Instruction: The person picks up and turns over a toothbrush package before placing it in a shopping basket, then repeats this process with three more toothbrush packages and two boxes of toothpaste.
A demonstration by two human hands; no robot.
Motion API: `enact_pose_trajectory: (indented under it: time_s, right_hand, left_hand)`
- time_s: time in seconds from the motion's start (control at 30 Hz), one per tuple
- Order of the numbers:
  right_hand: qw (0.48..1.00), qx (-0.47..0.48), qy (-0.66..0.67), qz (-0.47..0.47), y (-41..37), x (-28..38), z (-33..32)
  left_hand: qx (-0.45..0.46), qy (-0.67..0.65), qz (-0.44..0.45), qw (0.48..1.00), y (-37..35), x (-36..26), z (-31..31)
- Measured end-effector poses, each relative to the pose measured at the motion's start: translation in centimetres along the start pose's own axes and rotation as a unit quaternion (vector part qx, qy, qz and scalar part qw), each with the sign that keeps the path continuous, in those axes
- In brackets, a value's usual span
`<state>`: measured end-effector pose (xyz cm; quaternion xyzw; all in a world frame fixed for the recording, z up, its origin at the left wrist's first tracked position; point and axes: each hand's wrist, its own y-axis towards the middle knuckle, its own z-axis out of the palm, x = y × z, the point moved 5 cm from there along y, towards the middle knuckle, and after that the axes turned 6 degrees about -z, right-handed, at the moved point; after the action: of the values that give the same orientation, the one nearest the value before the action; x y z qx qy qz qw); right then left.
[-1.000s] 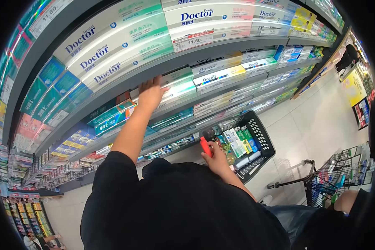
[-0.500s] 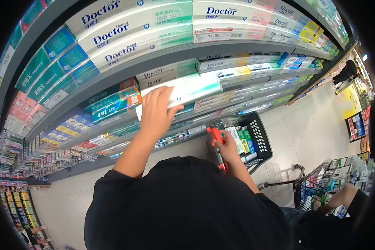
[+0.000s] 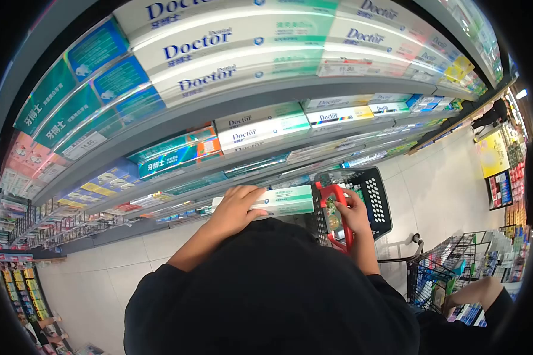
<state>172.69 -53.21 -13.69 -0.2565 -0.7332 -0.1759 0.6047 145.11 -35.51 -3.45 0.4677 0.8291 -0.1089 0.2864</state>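
Observation:
My left hand (image 3: 237, 208) is closed around a white and green toothpaste box (image 3: 293, 200), gripping its left end. The box lies level in front of my chest, its right end close to the black shopping basket (image 3: 384, 213). My right hand (image 3: 354, 214) is wrapped on the basket's red handle (image 3: 336, 190). Packaged goods show inside the basket, partly hidden by the handle and my hand.
Shelves of toothpaste boxes (image 3: 198, 44) curve across the front, with a grey shelf edge (image 3: 177, 115) jutting out. Behind to the right stands a loaded wire cart (image 3: 438, 266), where another person's arm (image 3: 477, 293) reaches in. Pale floor tiles (image 3: 397, 177) lie beyond the basket.
The toothpaste box has come away from the shelf, down and toward my body in my left hand. My right hand and the basket handle have shifted to the right.

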Motion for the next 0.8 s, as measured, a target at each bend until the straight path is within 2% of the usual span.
enact_pose_trajectory:
  time_s: [0.17,0.2,0.23,0.3,0.37,0.43,0.5,0.6,0.63,0.7,0.77,0.8]
  right_hand:
    - [0.998,-0.039,-0.040,-0.023,0.7,-0.9,-2.0]
    - [0.992,-0.017,-0.127,-0.020,0.7,-0.1,-2.6]
    - [0.990,-0.005,-0.138,0.004,0.7,-0.6,-3.2]
    - [0.995,0.022,-0.100,0.004,1.1,-1.6,-4.4]
    - [0.996,0.042,-0.054,0.052,1.2,-1.8,-5.5]
    - [0.992,0.054,-0.067,0.091,1.4,-2.4,-6.8]
    - [0.993,0.068,-0.032,0.090,1.4,-2.1,-7.2]
    - [0.973,0.058,-0.219,0.049,1.7,0.3,-7.2]
    - [0.943,0.015,-0.330,-0.033,2.1,1.9,-6.5]
    - [0.826,-0.066,-0.523,-0.201,2.2,4.9,-2.9]
    - [0.911,0.002,-0.312,-0.270,2.9,8.2,2.5]
    - [0.943,0.084,-0.191,-0.259,3.2,7.8,4.8]
  left_hand:
    - [0.015,0.010,0.005,1.000,0.5,1.8,-1.9]
    - [0.018,0.006,0.003,1.000,0.5,2.4,-2.1]
    - [0.022,0.001,-0.001,1.000,0.4,2.9,-2.2]
    - [0.022,-0.003,-0.002,1.000,0.1,4.0,-2.3]
    - [0.018,-0.003,0.000,1.000,-0.2,4.8,-2.4]
    - [0.022,-0.004,-0.007,1.000,-0.4,5.2,-2.6]
    - [0.017,-0.004,-0.012,1.000,-0.4,5.3,-3.2]
    - [0.004,0.009,-0.004,1.000,-0.3,4.9,-3.5]
    - [0.001,0.020,0.005,1.000,0.0,4.9,-3.2]
    - [-0.003,0.023,0.014,1.000,0.5,4.4,-2.6]
    - [-0.004,0.012,0.016,1.000,1.3,3.3,-2.1]
    - [-0.011,0.012,0.028,0.999,1.8,2.6,-2.0]
